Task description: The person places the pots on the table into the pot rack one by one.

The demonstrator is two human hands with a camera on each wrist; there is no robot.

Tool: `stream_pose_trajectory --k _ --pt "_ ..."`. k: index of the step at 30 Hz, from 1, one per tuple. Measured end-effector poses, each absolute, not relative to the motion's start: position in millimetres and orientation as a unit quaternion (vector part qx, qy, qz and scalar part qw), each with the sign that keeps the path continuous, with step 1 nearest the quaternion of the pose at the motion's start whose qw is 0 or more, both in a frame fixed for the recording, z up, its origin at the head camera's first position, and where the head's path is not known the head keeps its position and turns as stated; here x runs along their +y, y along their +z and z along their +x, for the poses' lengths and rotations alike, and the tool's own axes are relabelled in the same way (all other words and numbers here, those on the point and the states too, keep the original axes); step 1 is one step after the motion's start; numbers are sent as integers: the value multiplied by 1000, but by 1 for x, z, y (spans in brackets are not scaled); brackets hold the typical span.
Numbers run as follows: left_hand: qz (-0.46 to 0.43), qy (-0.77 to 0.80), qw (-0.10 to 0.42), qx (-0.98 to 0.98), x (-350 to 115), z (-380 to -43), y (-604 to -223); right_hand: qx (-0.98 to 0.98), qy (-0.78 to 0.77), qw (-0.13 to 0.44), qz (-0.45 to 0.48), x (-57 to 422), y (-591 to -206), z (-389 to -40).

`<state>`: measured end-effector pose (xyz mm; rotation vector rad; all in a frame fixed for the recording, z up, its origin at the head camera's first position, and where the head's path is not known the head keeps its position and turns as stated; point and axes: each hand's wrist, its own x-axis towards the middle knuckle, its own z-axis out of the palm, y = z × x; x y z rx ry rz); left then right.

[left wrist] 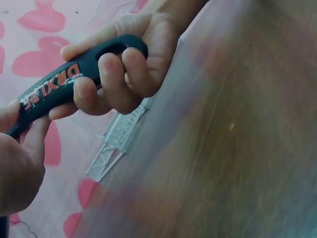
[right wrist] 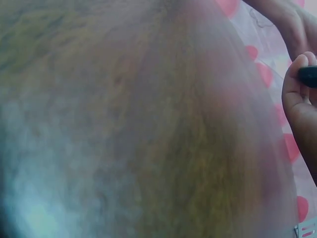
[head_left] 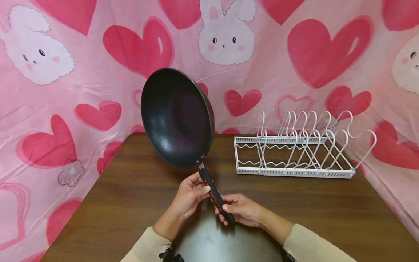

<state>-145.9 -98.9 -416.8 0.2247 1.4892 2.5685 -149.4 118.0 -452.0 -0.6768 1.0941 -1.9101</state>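
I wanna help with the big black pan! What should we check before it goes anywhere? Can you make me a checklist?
1. Left hand gripping the handle near the pan's bowl: ok.
2. Right hand gripping the handle's far end: ok.
3. Black wok lifted off the wooden table, with nothing inside: ok.
4. White metal rack free of pans: ok.
5. Wok lined up over the rack: not ok; it's held off to the rack's left.
6. Handle joint tight: cannot tell from these pictures.
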Motion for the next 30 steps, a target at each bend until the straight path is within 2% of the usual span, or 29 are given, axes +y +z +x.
stream_pose_trajectory --k 5,11,21,30 --pt "56 870 72 484 -98 -145 -417 448 -757 390 -273 117 -451 -149" --pt "67 869 88 483 -95 -144 -416 478 -754 361 -270 121 -453 -145" --pt "58 834 87 542 -70 -148 -410 532 -742 317 -256 134 -452 -137" --pt "75 813 121 565 -50 -152 -407 556 -736 282 -264 151 -453 -129"
